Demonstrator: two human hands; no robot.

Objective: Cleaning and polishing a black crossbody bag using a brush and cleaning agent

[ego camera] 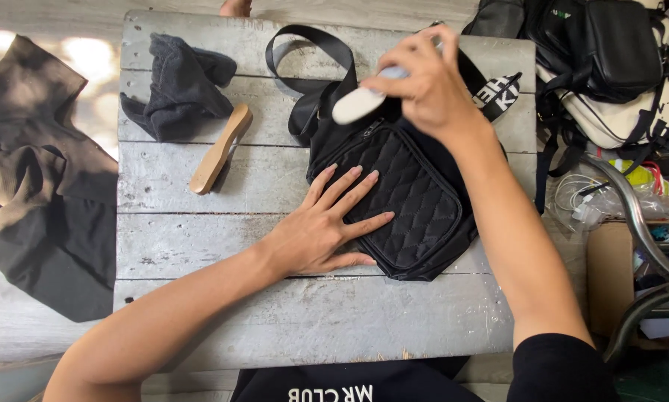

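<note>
Grey plank table (pixel 200 246): left hand (pixel 323 227) flat on quilted bag (pixel 413 201), right hand (pixel 424 78) clamped around white brush (pixel 357 104) above.

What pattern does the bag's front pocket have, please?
Black diamond quilting on the front pocket, seen in the head view.

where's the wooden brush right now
In the head view, the wooden brush lies untouched on the grey plank table, left of the black quilted bag, just below the dark cloth.

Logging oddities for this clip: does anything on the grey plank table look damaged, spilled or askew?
Nothing is spilled or visibly broken. The black quilted bag lies askew under the left hand, while the right hand holds a white brush at its top. A wooden brush lies tipped on its side beside a crumpled dark cloth. The table is only weathered.
</note>
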